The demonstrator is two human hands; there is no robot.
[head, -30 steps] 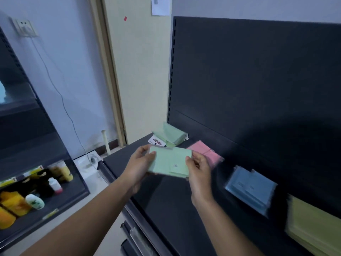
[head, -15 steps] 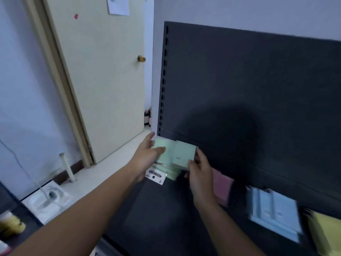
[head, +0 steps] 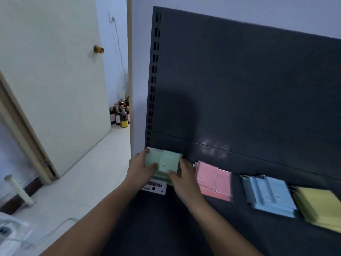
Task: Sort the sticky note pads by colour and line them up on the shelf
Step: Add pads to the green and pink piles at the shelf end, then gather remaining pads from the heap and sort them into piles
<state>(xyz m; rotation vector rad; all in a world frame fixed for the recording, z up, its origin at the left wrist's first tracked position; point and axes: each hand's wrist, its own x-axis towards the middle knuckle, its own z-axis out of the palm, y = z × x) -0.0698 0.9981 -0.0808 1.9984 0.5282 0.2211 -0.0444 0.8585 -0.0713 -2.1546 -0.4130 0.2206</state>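
Green sticky note pads (head: 167,161) sit at the far left end of the dark shelf (head: 166,228), against its back panel. My left hand (head: 141,168) grips their left edge, thumb on top. My right hand (head: 181,175) grips the right edge. More green pads and a white label card (head: 155,187) lie beneath. To the right lie a pink stack (head: 215,179), a blue stack (head: 270,195) and a yellow stack (head: 319,207) in a row.
The shelf's upright back panel (head: 239,89) stands right behind the pads. A cream door (head: 51,80) is open at left, with several dark bottles (head: 120,113) on the floor beyond. A white post (head: 18,189) stands on the pale floor at lower left.
Both hands carried the green pads from mid-air forward and down onto the green stack at the shelf's left end. The view swung left.
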